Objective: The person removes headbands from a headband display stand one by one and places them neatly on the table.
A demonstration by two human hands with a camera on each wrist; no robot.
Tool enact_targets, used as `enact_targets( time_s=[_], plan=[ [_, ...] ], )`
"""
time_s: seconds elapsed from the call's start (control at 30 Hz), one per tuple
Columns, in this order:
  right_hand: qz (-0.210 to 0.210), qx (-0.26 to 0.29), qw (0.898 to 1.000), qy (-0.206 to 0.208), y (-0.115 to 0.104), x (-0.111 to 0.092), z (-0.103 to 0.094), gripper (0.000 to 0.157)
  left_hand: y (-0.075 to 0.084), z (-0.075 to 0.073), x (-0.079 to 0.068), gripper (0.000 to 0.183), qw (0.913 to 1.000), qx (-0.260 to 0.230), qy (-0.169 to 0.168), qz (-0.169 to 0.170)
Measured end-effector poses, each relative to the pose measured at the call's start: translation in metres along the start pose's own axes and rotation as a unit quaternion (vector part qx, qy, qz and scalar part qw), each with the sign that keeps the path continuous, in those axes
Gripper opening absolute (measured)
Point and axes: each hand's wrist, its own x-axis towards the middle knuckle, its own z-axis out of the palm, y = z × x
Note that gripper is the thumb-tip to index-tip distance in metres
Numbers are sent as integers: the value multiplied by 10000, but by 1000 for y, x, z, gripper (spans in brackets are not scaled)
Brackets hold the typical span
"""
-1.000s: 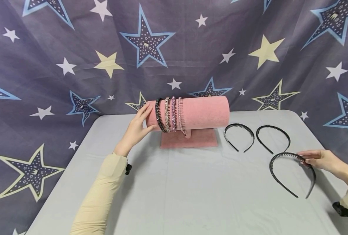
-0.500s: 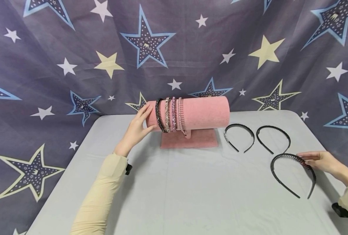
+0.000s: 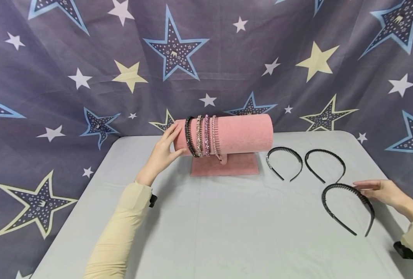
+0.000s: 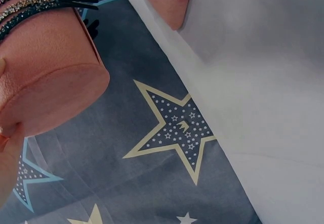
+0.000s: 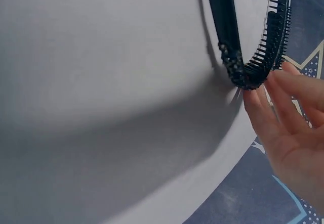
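Observation:
A pink velvet cylinder stand (image 3: 245, 133) carries several beaded headbands at its left part, among them a black one (image 3: 190, 137) and a pale pink one (image 3: 215, 135). My left hand (image 3: 161, 155) rests on the cylinder's left end, fingers over the top and thumb lower down; the left wrist view shows the round end face (image 4: 61, 95). On the right, a black toothed headband (image 3: 347, 188) lies with its ends toward me. Fingertips of my right hand (image 3: 382, 192) are right at its outer edge, fingers fairly straight, and in the right wrist view they show beside the beaded band (image 5: 235, 70).
Two more black headbands lie right of the stand, one with silvery beads (image 3: 284, 149) and another (image 3: 325, 151) close behind the right-hand one. The stand's pink base (image 3: 224, 168) sits on a white-covered table (image 3: 227, 232). A star-patterned curtain (image 3: 220, 81) hangs behind.
The front right headband has shifted slightly toward me, and the reddish patch where fingers met it no longer shows. My left hand and the stand have stayed in place.

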Motion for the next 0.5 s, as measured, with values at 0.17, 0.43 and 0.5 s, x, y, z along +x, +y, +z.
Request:
enact_targets(
  time_s=[0.17, 0.43, 0.5],
  plan=[
    [-135, 278, 9985, 450, -10, -2, -1, 21, 1, 0, 0, 70, 10000, 1, -5, 12],
    [-539, 590, 9952, 572, -36, 2, 2, 34, 1, 0, 0, 70, 10000, 21, 15, 13],
    [-558, 487, 9952, 634, -42, 4, 5, 34, 1, 0, 0, 70, 10000, 31, 11, 19]
  ],
)
